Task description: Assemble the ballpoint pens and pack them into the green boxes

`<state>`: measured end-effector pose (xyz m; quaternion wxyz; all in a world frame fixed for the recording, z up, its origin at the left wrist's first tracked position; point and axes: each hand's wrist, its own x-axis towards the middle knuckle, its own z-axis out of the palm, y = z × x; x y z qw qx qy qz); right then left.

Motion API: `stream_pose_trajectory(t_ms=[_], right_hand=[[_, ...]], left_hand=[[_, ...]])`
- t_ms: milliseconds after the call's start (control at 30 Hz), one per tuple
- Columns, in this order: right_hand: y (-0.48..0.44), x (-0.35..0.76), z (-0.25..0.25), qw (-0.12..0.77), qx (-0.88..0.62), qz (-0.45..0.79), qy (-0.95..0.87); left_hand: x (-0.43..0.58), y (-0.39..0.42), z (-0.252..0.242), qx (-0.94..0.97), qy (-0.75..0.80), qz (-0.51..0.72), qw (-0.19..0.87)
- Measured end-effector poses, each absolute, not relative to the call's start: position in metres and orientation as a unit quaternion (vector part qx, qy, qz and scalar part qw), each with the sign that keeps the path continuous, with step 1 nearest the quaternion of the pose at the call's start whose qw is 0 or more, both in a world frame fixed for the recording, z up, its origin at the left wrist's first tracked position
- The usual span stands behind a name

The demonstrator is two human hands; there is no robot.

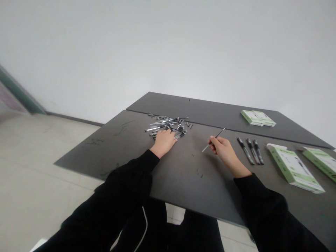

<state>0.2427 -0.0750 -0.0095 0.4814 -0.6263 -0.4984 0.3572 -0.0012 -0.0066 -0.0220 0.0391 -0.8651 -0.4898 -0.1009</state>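
Note:
My right hand (220, 147) pinches a thin pen refill (205, 148) above the table. It slants, its pale end low on the left and its dark, pointed end up to the right. My left hand (165, 140) lies at the near side of a loose pile of pen parts (168, 122), with clear barrels, black grips and small caps in it. The left fingers bend down among the parts, so their tips are hidden and I cannot tell whether they hold anything. To the right of my right hand, three capped black pens (253, 151) lie side by side.
Green and white pen boxes (295, 168) lie at the right, another box (321, 161) beside them. Two more boxes (258, 118) sit on the far dark table (210, 110), across a narrow seam. Small dark bits (200, 173) dot the near tabletop (181, 185). A white wall stands behind.

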Motion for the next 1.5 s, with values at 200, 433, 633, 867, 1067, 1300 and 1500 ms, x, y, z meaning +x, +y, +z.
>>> stream_pose_trajectory(t_ms=[200,433,633,867,1067,1300,1500], right_hand=[[-0.077,0.243,-0.013,0.452,-0.632,0.311,-0.548],[-0.078,0.244,-0.01,0.471,-0.63,0.271,-0.554],[-0.09,0.245,0.012,0.605,-0.522,0.353,-0.486],[-0.099,0.245,0.025,0.64,-0.459,0.361,-0.5],[-0.098,0.24,0.021,0.628,-0.444,0.356,-0.531],[-0.097,0.243,0.018,0.633,-0.408,0.362,-0.55],[-0.071,0.239,0.029,0.531,-0.453,0.306,-0.648]], left_hand=[[0.005,-0.009,-0.021,-0.88,-0.465,-0.078,0.057],[-0.003,-0.008,-0.018,-0.887,-0.444,-0.122,0.035],[-0.002,-0.012,-0.007,-0.879,-0.32,-0.247,-0.252],[0.008,-0.017,-0.011,-0.819,-0.278,-0.258,-0.43],[0.009,-0.014,-0.015,-0.805,-0.269,-0.254,-0.463],[0.013,-0.016,-0.021,-0.786,-0.242,-0.255,-0.509],[0.038,-0.008,-0.011,-0.767,-0.211,-0.255,-0.55]])
